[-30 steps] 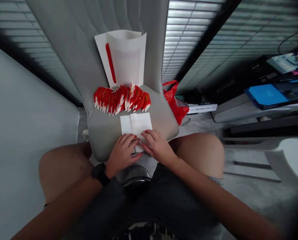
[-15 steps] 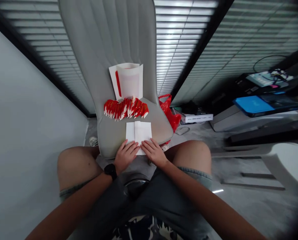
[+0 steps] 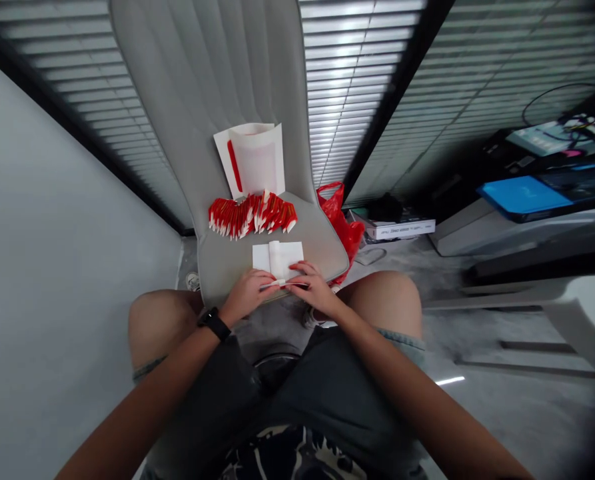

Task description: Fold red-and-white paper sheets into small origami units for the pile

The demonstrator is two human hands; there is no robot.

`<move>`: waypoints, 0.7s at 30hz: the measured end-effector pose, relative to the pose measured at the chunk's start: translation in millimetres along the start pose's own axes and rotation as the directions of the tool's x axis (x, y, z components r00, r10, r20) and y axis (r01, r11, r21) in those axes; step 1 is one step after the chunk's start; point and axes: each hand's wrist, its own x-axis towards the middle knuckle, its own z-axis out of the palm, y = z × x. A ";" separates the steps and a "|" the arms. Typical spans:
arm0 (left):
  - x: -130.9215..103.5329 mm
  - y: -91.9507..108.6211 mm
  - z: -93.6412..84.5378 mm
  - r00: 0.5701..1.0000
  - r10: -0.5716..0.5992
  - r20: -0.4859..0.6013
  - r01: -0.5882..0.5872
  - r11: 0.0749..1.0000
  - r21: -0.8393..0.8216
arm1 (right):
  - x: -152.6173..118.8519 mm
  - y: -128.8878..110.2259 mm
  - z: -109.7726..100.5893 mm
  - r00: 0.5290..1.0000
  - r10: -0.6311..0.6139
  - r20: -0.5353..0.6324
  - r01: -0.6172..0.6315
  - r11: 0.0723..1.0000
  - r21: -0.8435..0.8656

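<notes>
A small white paper [image 3: 292,253] with a raised strip down its middle lies near the front edge of the grey chair seat [image 3: 227,260]. Its near edge is bent upward. My left hand [image 3: 248,291] pinches that lifted edge from the left, and my right hand [image 3: 316,288] grips it from the right, fingers resting over the sheet. Behind the paper, a fanned row of red-and-white folded paper pieces [image 3: 252,215] spreads across the seat. Larger white paper sheets with a red strip [image 3: 257,160] lean against the backrest.
To the right of the seat hangs or stands a red plastic bag [image 3: 344,223]. A white box [image 3: 402,229] lies on the floor beyond it. Farther right are a blue flat item [image 3: 524,195] and a white stool [image 3: 590,307]. A wall [image 3: 67,233] rises on my left.
Both hands have gone from lying flat on the paper to gripping its near edge, which is now folded up. The view has shifted slightly.
</notes>
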 end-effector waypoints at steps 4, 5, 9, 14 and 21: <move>12.3 -11.5 -0.4 0.999 -0.048 0.001 0.048 0.999 0.020 | 8.5 0.3 3.5 0.994 0.099 -0.055 -0.097 0.995 0.038; 14.5 -13.4 0.3 0.998 -0.061 0.000 0.061 0.998 0.025 | 10.0 0.0 5.0 0.990 0.119 -0.071 -0.116 0.992 0.037; 18.3 -15.0 2.8 0.997 -0.079 -0.005 0.079 0.996 0.030 | 13.7 -2.5 11.3 0.978 0.175 -0.112 -0.177 0.984 -0.008; 16.6 -11.3 3.5 0.997 -0.063 -0.050 0.065 0.997 0.046 | 14.4 -6.5 16.1 0.967 0.214 -0.138 -0.225 0.972 -0.070; 15.8 -9.0 -3.0 0.997 -0.053 -0.054 0.055 0.997 0.045 | 12.3 -3.2 4.6 0.967 0.236 -0.097 -0.223 0.966 0.132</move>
